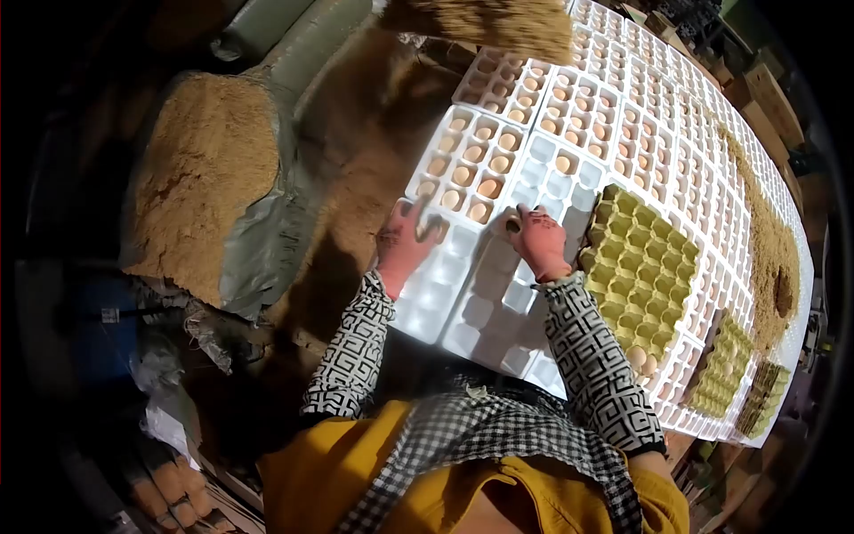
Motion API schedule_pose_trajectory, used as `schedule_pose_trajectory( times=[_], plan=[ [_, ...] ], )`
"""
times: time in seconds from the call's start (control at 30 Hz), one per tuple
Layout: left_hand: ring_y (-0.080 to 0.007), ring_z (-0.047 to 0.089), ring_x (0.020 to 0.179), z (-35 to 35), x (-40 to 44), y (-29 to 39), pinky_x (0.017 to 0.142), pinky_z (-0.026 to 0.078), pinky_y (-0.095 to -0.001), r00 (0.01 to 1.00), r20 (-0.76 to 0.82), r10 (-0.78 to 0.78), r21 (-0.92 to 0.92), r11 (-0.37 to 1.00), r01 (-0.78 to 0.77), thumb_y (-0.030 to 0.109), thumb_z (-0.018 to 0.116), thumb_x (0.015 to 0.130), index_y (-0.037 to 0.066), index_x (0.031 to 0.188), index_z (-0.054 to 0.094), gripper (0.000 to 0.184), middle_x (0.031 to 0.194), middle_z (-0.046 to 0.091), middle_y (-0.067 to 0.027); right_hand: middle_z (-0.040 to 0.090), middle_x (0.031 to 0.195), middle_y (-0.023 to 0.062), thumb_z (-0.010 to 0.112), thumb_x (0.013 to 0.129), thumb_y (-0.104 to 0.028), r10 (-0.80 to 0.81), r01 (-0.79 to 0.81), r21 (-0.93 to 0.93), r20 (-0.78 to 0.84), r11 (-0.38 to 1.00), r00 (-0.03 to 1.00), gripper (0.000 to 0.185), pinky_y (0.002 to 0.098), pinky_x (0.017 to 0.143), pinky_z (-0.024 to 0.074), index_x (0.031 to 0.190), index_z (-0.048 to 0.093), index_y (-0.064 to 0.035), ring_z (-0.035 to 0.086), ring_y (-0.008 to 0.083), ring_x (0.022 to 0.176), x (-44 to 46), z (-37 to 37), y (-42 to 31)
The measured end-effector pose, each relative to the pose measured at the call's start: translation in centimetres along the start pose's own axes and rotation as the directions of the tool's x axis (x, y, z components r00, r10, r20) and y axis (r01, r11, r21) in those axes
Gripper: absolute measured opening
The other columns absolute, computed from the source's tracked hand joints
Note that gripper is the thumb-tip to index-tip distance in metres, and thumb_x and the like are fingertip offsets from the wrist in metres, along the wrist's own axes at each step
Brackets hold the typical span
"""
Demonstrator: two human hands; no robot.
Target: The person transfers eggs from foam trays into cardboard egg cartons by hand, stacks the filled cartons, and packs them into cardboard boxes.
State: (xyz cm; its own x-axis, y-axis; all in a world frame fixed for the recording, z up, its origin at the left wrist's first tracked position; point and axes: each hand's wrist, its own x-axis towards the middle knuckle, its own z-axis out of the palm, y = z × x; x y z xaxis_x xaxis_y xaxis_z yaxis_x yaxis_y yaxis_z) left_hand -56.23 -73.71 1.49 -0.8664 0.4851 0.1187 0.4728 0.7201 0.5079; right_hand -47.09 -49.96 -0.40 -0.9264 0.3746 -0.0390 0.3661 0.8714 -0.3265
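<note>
My left hand (407, 242), in a pink glove, is at the near left corner of a white foam egg tray (455, 212) that holds brown eggs. Its fingers grip the tray's edge, with the thumb apart from them. At the same tray's near right corner, my right hand (537, 238), also gloved in pink, has its fingers curled on the rim. White tray cups without eggs (436, 276) lie below both hands. Just beyond the right hand, a single egg (563, 164) sits in another white tray. A yellow-green cardboard egg tray (636, 267) lies right of my right forearm.
Many egg-filled white trays (640, 142) stretch to the right. Brown husk-like material covers part of them (769, 249) and fills a large open sack (205, 178) at left. A blurred slab of similar material (498, 27) shows at the top. Cardboard boxes (769, 102) stand far right.
</note>
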Motion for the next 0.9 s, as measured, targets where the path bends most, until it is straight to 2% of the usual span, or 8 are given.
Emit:
schedule_pose_trajectory(
  times=[0.1, 0.3, 0.37, 0.47, 0.63, 0.7, 0.8, 0.9],
  plan=[
    [-0.0369, 0.051, 0.106, 1.2, 1.3, -2.5, 0.092, 0.043, -0.0432, 0.988, -0.127, 0.087, -0.037, 0.995, -0.093, 0.010, 0.061, 0.082, 0.008, 0.125, 0.056, 0.043, 0.115, 0.053, -0.0166, 0.060, 0.099, 0.0154, 0.066, 0.084, -0.020, -0.014, 0.057, 0.449, -0.098, 0.892, 0.995, 0.030, 0.0445, 0.072, 0.0507, 0.110, 0.061, -0.0075, 0.063, 0.0355, 0.084, -1.8, -2.3, -3.9],
    [-0.0388, 0.038, 0.126, 6.3, -0.6, -4.8, 0.107, 0.032, -0.0465, 0.987, -0.135, 0.086, -0.144, 0.984, -0.106, 0.012, 0.064, 0.081, 0.007, 0.125, 0.056, 0.045, 0.133, 0.043, -0.0176, 0.055, 0.123, 0.0208, 0.070, 0.073, -0.008, -0.154, 0.291, 0.654, -0.260, 0.698, 0.953, 0.052, 0.0437, 0.094, 0.0469, 0.123, 0.057, -0.0056, 0.054, 0.0421, 0.110, -3.9, 3.0, -6.5],
    [-0.0436, 0.035, 0.127, 7.8, -1.8, -6.0, 0.109, 0.030, -0.0495, 0.935, -0.353, 0.030, -0.046, 0.998, -0.050, 0.016, 0.067, 0.081, 0.002, 0.126, 0.054, 0.048, 0.140, 0.036, -0.0245, 0.054, 0.127, 0.0197, 0.070, 0.075, -0.017, -0.278, 0.387, 0.533, -0.276, 0.753, 0.920, 0.052, 0.0476, 0.103, 0.0394, 0.124, 0.056, -0.0075, 0.050, 0.0414, 0.117, -2.5, 3.7, -6.5],
    [-0.0464, 0.036, 0.126, 7.0, -1.4, -5.0, 0.103, 0.036, -0.0519, 0.973, -0.027, -0.230, 0.157, 0.960, 0.231, 0.029, 0.064, 0.084, 0.008, 0.136, 0.045, 0.060, 0.142, 0.035, -0.0276, 0.050, 0.132, 0.0172, 0.067, 0.080, -0.032, -0.321, 0.340, 0.209, -0.123, 0.917, 0.939, 0.051, 0.0532, 0.110, 0.0262, 0.124, 0.055, -0.0098, 0.043, 0.0390, 0.126, -2.5, 4.6, -5.2],
    [-0.0422, 0.044, 0.125, 4.5, -2.0, 0.4, 0.105, 0.037, -0.0497, 0.982, -0.181, -0.056, 0.155, 0.984, 0.084, 0.025, 0.067, 0.083, 0.003, 0.135, 0.046, 0.060, 0.140, 0.042, -0.0269, 0.056, 0.120, 0.0171, 0.075, 0.075, -0.025, -0.169, 0.240, 0.234, -0.288, 0.942, 0.943, 0.047, 0.0495, 0.101, 0.0405, 0.118, 0.061, -0.0103, 0.050, 0.0360, 0.118, -13.3, -10.8, 2.1],
    [-0.0366, 0.051, 0.120, 4.0, -3.1, 7.0, 0.102, 0.042, -0.0436, 0.992, 0.018, 0.122, -0.516, 0.852, -0.095, 0.018, 0.070, 0.081, 0.000, 0.128, 0.053, 0.053, 0.130, 0.053, -0.0223, 0.054, 0.125, 0.0191, 0.078, 0.070, -0.011, 0.210, -0.143, 0.203, -0.364, 0.969, 0.907, 0.058, 0.0459, 0.091, 0.0476, 0.124, 0.058, -0.0119, 0.051, 0.0366, 0.118, -20.2, -14.3, 9.4],
    [-0.0344, 0.053, 0.119, 6.2, -6.2, 19.2, 0.101, 0.041, -0.0450, 0.737, 0.056, 0.673, -0.512, 0.653, -0.557, 0.026, 0.078, 0.074, 0.006, 0.123, 0.060, 0.056, 0.125, 0.058, -0.0170, 0.055, 0.118, 0.0188, 0.078, 0.068, -0.011, 0.417, -0.427, -0.168, -0.090, 0.889, 0.904, 0.064, 0.0439, 0.089, 0.0474, 0.128, 0.057, -0.0147, 0.056, 0.0355, 0.105, -27.7, -16.3, 18.8],
    [-0.0350, 0.049, 0.124, 11.8, -10.2, 29.8, 0.112, 0.029, -0.0504, 0.519, 0.220, 0.826, -0.277, 0.563, -0.779, 0.041, 0.072, 0.076, 0.008, 0.128, 0.056, 0.064, 0.127, 0.057, -0.0149, 0.058, 0.108, 0.0136, 0.078, 0.067, -0.010, 0.307, -0.297, 0.098, -0.106, 0.950, 0.946, 0.055, 0.0416, 0.085, 0.0471, 0.120, 0.063, -0.0134, 0.057, 0.0337, 0.100, -29.6, -14.0, 21.8]
  ],
)
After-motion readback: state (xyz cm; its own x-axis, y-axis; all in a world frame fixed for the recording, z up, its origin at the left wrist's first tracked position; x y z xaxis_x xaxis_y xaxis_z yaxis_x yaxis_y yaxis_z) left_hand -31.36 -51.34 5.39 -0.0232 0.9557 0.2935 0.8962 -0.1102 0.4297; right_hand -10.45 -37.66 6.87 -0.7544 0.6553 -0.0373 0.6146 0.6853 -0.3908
